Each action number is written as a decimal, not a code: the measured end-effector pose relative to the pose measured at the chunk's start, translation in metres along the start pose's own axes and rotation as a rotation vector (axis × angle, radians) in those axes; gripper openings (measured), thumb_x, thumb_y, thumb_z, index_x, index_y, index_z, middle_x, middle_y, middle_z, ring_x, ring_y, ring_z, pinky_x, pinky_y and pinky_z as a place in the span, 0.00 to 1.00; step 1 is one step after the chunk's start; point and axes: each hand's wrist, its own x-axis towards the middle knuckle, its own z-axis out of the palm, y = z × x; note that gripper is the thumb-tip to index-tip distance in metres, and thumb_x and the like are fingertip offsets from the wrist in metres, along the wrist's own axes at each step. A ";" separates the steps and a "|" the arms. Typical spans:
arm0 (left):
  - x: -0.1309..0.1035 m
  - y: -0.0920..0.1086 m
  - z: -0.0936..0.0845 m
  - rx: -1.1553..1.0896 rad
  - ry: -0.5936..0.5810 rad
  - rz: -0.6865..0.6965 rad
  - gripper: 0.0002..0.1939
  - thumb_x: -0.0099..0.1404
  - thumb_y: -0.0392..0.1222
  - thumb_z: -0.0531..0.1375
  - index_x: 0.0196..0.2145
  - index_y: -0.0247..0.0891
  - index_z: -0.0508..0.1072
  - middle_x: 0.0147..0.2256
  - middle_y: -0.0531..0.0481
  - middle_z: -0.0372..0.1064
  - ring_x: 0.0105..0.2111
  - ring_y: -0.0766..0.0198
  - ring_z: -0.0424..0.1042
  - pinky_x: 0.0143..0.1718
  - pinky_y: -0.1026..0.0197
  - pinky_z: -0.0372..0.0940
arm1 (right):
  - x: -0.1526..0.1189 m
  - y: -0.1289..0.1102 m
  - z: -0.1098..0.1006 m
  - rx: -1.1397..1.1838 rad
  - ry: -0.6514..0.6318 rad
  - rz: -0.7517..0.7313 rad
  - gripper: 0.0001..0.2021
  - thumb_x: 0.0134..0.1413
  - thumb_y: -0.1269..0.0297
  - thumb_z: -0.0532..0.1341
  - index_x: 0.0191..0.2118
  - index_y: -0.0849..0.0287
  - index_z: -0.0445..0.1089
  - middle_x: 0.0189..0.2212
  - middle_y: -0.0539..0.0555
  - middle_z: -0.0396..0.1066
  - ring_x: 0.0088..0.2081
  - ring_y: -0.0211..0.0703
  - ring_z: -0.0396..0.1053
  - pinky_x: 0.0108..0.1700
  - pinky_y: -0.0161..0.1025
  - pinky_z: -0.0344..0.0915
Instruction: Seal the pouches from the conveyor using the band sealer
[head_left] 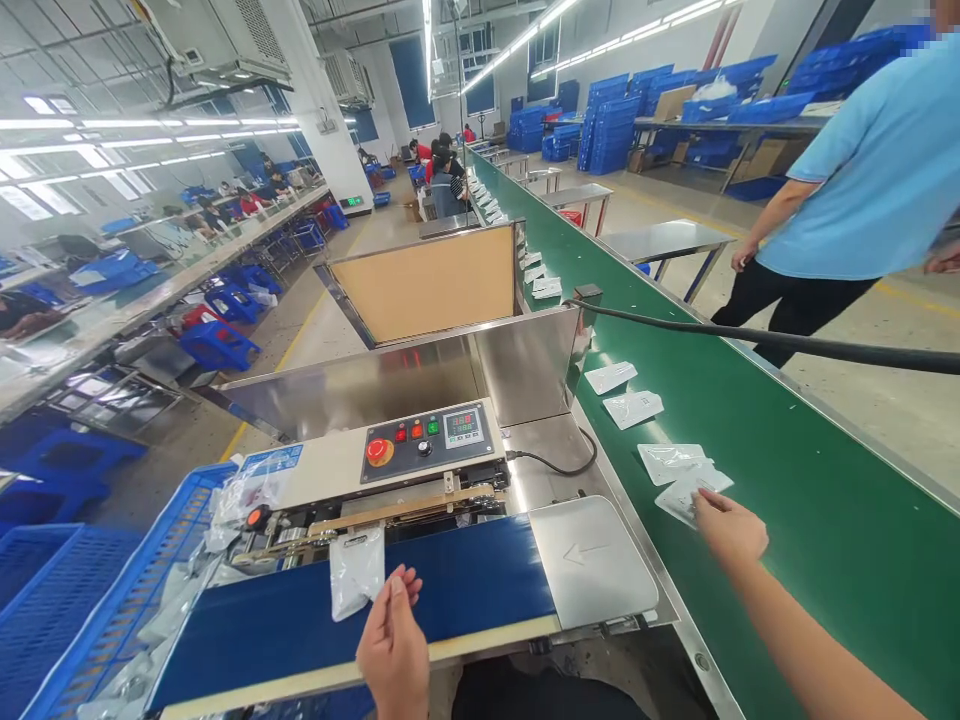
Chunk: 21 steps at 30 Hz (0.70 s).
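My right hand reaches over the green conveyor belt, thumb and fingers closed on the edge of a flat white pouch. That pouch partly overlaps another white pouch. My left hand is over the front of the blue belt of a sealing machine, fingers loosely curled and nothing visible in them. Just left of its fingertips, a clear and white pouch lies on the blue belt, its top edge at the machine's sealing band.
A blue crate holding packed pouches stands at the machine's left end. More pouches lie further up the green belt. A black cable crosses above it. A person in a light blue shirt stands beyond the belt.
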 end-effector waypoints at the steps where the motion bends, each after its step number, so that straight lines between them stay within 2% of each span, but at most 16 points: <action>1: -0.006 0.003 0.008 0.002 -0.036 0.008 0.34 0.57 0.70 0.70 0.43 0.35 0.85 0.41 0.39 0.86 0.36 0.49 0.85 0.42 0.47 0.82 | -0.007 -0.004 -0.004 0.013 0.000 0.026 0.26 0.51 0.45 0.59 0.38 0.62 0.85 0.19 0.62 0.74 0.21 0.55 0.69 0.29 0.50 0.66; 4: -0.027 0.010 0.037 0.014 -0.223 0.056 0.32 0.61 0.70 0.69 0.44 0.35 0.86 0.41 0.37 0.86 0.39 0.47 0.86 0.44 0.47 0.83 | -0.045 -0.032 -0.018 0.167 0.011 0.002 0.26 0.50 0.43 0.63 0.42 0.61 0.83 0.25 0.59 0.78 0.28 0.54 0.74 0.36 0.48 0.69; 7: -0.051 0.019 0.073 0.035 -0.480 0.111 0.30 0.66 0.67 0.67 0.49 0.38 0.86 0.47 0.36 0.85 0.49 0.46 0.85 0.53 0.48 0.80 | -0.105 -0.072 -0.029 0.412 -0.030 -0.125 0.25 0.48 0.38 0.68 0.38 0.58 0.80 0.26 0.55 0.78 0.29 0.49 0.73 0.36 0.43 0.70; 10: -0.072 0.028 0.108 -0.015 -0.688 0.106 0.32 0.68 0.65 0.66 0.56 0.37 0.83 0.55 0.35 0.83 0.55 0.46 0.82 0.58 0.50 0.76 | -0.164 -0.105 -0.031 0.550 -0.221 -0.288 0.22 0.51 0.38 0.70 0.33 0.55 0.78 0.25 0.54 0.76 0.27 0.45 0.70 0.33 0.40 0.70; 12: -0.080 0.032 0.122 -0.031 -0.742 0.098 0.32 0.70 0.67 0.64 0.53 0.35 0.84 0.50 0.35 0.84 0.50 0.47 0.83 0.52 0.52 0.77 | -0.191 -0.117 -0.028 0.606 -0.372 -0.409 0.21 0.54 0.39 0.70 0.31 0.54 0.78 0.27 0.55 0.77 0.28 0.45 0.70 0.34 0.40 0.71; 14: -0.084 0.034 0.127 -0.001 -0.725 0.107 0.32 0.72 0.69 0.60 0.45 0.35 0.86 0.42 0.37 0.85 0.42 0.49 0.82 0.45 0.54 0.76 | -0.206 -0.123 -0.023 0.679 -0.486 -0.452 0.22 0.58 0.38 0.69 0.36 0.54 0.81 0.35 0.58 0.81 0.34 0.49 0.75 0.41 0.42 0.75; 17: -0.086 0.032 0.122 0.022 -0.698 0.116 0.32 0.74 0.68 0.57 0.40 0.37 0.86 0.38 0.40 0.85 0.37 0.52 0.80 0.41 0.57 0.73 | -0.210 -0.126 -0.013 0.799 -0.606 -0.330 0.30 0.59 0.33 0.66 0.52 0.55 0.81 0.46 0.63 0.82 0.42 0.55 0.79 0.46 0.47 0.78; 19: -0.085 0.029 0.117 0.027 -0.700 0.128 0.30 0.74 0.67 0.57 0.39 0.38 0.86 0.36 0.42 0.84 0.36 0.53 0.78 0.39 0.58 0.71 | -0.207 -0.126 -0.005 0.811 -0.697 -0.269 0.32 0.58 0.31 0.66 0.50 0.56 0.81 0.43 0.62 0.82 0.40 0.55 0.78 0.44 0.46 0.77; 21: -0.082 0.025 0.112 0.072 -0.685 0.168 0.28 0.74 0.64 0.57 0.32 0.38 0.83 0.30 0.45 0.79 0.30 0.57 0.73 0.33 0.61 0.66 | -0.200 -0.126 0.002 0.750 -0.754 -0.281 0.30 0.57 0.31 0.66 0.39 0.57 0.81 0.35 0.59 0.81 0.36 0.52 0.76 0.40 0.43 0.74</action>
